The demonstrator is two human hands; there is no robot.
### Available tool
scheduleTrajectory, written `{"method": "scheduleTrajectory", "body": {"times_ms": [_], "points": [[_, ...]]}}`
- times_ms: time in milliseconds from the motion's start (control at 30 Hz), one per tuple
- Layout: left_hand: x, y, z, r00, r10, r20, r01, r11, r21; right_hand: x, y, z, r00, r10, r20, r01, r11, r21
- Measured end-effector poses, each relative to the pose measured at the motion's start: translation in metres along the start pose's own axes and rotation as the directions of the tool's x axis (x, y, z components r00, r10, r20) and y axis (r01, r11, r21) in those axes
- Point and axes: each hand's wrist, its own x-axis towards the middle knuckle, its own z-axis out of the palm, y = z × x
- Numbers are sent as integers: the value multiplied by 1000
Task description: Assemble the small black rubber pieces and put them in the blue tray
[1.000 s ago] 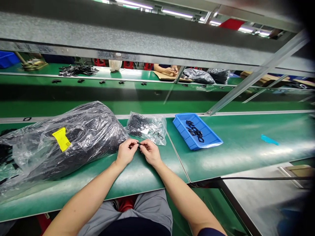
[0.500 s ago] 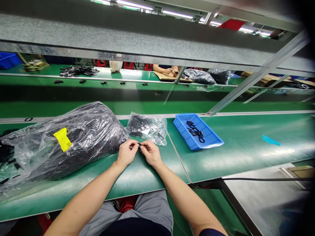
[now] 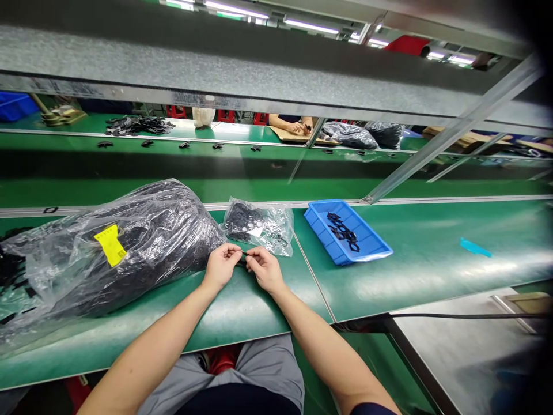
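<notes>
My left hand (image 3: 221, 266) and my right hand (image 3: 264, 269) meet over the green bench (image 3: 242, 311), fingertips pinched together on a small black part (image 3: 243, 254) between them. Just left of my left hand lies a large clear plastic bag of black parts (image 3: 129, 248) with a yellow label (image 3: 110, 245). Behind my hands sits a smaller clear bag of black parts (image 3: 259, 223). To the right stands a blue tray (image 3: 371, 245) holding several black ring-shaped parts (image 3: 342, 230).
A pale blue scrap (image 3: 474, 247) lies on the bench far right. A black cable (image 3: 453, 314) runs along the bench's front edge. A conveyor belt (image 3: 259, 187) passes behind with small black parts (image 3: 181, 144) on its far side. Another person's hands (image 3: 298, 125) work opposite.
</notes>
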Motion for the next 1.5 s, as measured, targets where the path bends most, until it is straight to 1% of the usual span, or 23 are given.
{"method": "scheduleTrajectory", "body": {"times_ms": [67, 167, 233, 300, 367, 433, 500, 667, 800, 1033, 1267, 1367, 1500], "points": [[-1, 1, 1, 1000, 6, 5, -6, 1000, 1, 2, 0, 1, 995, 94, -13, -92, 987, 132], [-4, 3, 4, 992, -43, 122, 47, 998, -28, 5, 0, 0, 982, 186, -25, -167, 926, 338], [-6, 4, 6, 982, -73, 171, 80, 996, -30, 7, -1, -2, 976, 217, -9, -195, 896, 398], [-7, 5, 5, 988, -56, 146, 55, 998, 10, 8, -2, -5, 976, 219, -6, -201, 908, 369], [-7, 5, 4, 991, -10, 133, 0, 997, 77, 9, -3, -7, 983, 181, -15, -170, 946, 277], [-7, 5, 2, 988, 10, 154, -29, 993, 116, 9, -4, -10, 991, 134, 5, -133, 975, 181], [-5, 3, 2, 986, 1, 165, -19, 994, 106, 9, -4, -12, 992, 122, 38, -126, 983, 130], [-1, -3, 1, 986, -84, 144, 87, 996, -9, 10, -5, -12, 982, 179, 55, -186, 967, 172], [1, -1, -1, 987, -101, 129, 108, 993, -48, 11, -7, -12, 984, 169, 58, -176, 969, 176], [1, 5, -2, 967, -178, 180, 198, 975, -102, 13, -9, -21, 971, 200, 129, -219, 962, 160], [0, 11, -1, 965, -167, 203, 189, 977, -97, 14, -10, -24, 977, 169, 132, -188, 971, 145], [0, 11, -1, 968, -152, 199, 174, 980, -96, 14, -11, -23, 978, 163, 130, -181, 973, 144], [1, 8, -2, 965, -159, 210, 183, 978, -100, 14, -12, -23, 977, 163, 134, -184, 970, 159]]}}
